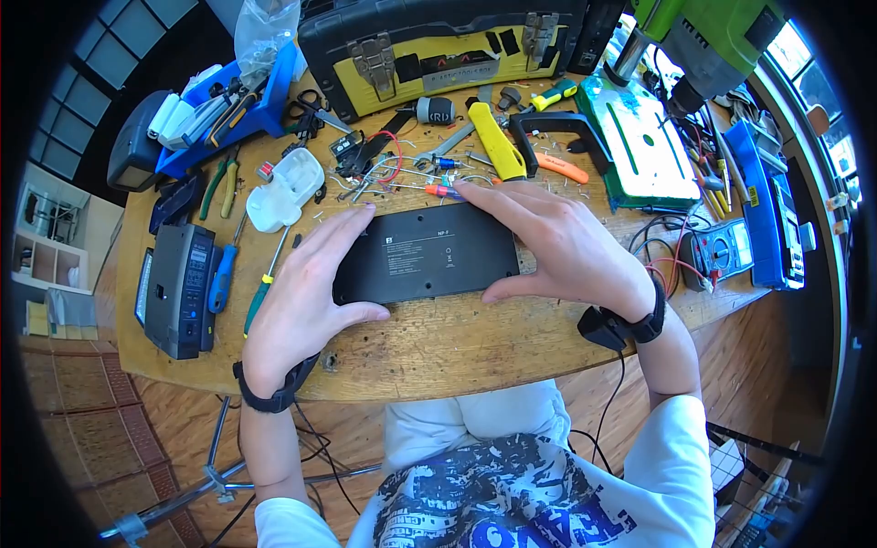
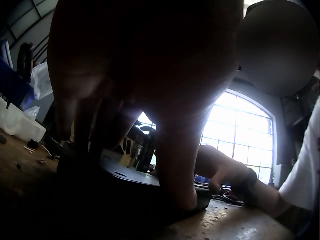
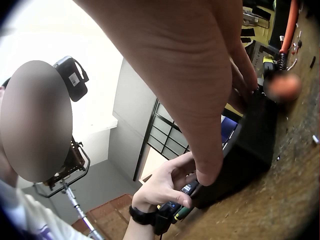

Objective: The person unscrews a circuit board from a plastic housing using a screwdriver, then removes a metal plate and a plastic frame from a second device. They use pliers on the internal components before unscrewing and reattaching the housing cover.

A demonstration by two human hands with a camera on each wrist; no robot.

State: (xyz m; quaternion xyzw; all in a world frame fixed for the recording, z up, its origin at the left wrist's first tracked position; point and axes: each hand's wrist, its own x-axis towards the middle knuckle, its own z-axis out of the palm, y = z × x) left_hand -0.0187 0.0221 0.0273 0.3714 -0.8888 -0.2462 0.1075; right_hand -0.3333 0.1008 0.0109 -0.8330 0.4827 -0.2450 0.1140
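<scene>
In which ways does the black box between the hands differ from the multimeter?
The black box is wide; the multimeter looks smaller and partly blue.
The left hand and right hand grip the black box; neither touches the multimeter.
The black box bears pale printing; the multimeter has a dial.
Both are boxy.

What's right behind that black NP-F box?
Past the far edge of the black box: an orange-handled tool, a red wire and a yellow handle. Whatever the left hand and right hand cover there can't be seen.
</scene>
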